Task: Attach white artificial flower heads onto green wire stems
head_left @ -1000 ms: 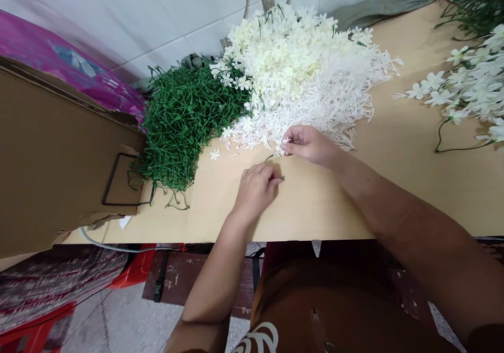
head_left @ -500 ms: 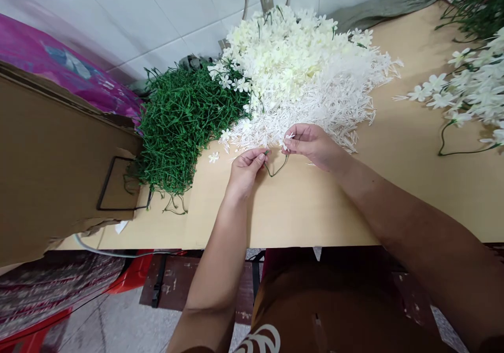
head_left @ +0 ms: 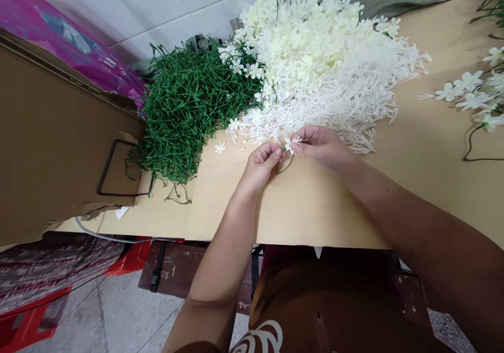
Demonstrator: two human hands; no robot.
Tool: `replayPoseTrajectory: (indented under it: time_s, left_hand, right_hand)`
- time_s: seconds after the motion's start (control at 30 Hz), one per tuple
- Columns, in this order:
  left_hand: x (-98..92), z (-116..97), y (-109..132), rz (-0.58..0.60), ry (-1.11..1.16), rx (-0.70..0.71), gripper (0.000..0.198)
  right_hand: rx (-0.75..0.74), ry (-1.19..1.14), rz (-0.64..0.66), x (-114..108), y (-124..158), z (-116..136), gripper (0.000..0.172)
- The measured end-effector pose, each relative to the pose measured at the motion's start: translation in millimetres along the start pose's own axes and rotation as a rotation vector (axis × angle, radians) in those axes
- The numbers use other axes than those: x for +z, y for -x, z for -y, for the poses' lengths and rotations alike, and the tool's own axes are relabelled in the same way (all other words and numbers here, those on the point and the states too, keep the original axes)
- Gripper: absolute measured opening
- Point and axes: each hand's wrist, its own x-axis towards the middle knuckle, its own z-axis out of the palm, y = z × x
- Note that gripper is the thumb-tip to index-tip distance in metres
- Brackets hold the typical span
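Between finger and thumb, my left hand pinches a thin green plastic stem, which bends down in a loop under the hands. My right hand is closed on a small white artificial flower, right against the tip of the stem. Whether the flower sits on the stem tip I cannot tell. Behind my hands lies a heap of cream flower heads, with white slender stamen pieces along its front. A pile of green stems stands left of it.
A cardboard box with a black wire frame stands at the left. One loose flower lies on the table. Finished-looking flower sprays lie at the right. A tiled wall closes off the back.
My hands have come closer together, bringing the stem tip up to the flower. The view has shifted, so the piles appear moved.
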Motion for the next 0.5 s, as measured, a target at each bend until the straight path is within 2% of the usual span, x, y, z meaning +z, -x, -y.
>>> replayPoseTrajectory:
  time_s: [0.2,0.37,0.5]
  left_hand:
    - [-1.3,2.6,0.1,-0.009,-0.052,-0.002,0.04]
    - [-0.7,4.2,-0.9,0.013,-0.059,0.026,0.045]
    - [2.0,1.5,0.8,-0.005,-0.044,-0.004,0.05]
  right_hand:
    - [0.042,-0.01,-0.013,0.4,4.4,4.2,0.039]
    - [0.049,0.013,-0.013,2.3,4.8,1.1,0.04]
    - [-0.038,0.091,-0.028,0.5,1.4,-5.2,0.041]
